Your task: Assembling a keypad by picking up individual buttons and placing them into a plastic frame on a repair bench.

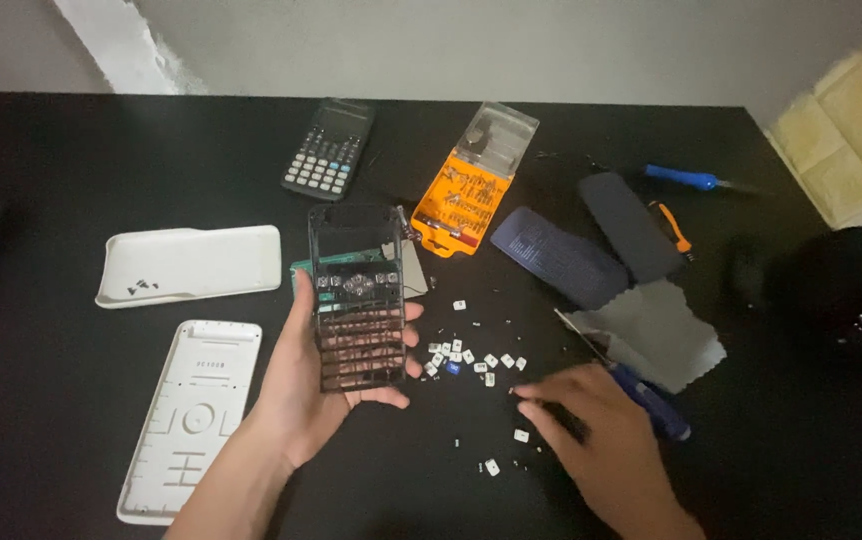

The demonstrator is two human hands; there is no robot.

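Black counter [71, 400], dark lighting, so small parts are hard for me to read. Left hand [301, 385] grasps a dark calculator front frame [356, 300], held upright off the counter, thumb on one long edge, fingers [406, 370] wrapped round the other. Right hand [591, 430] is down on the counter, fingertips pinching toward one of the loose white keys [471, 365]; I can't tell whether a key is actually between them. A blue-handled screwdriver [651, 400] lies under or against that hand, its shaft pointing up-left.

Risks as I judge them: keys are scattered just right of the frame and near the right hand, so a sweep of the wrist could knock them off or mix their order. Some keys look seated in the top rows of the frame; tilting it could drop them out. The screwdriver could roll into the key pile.

Frame sits left of the key scatter, well apart from the right hand. White back shell [191, 420] lies just left of the left forearm; green circuit board [301, 270] behind the frame.
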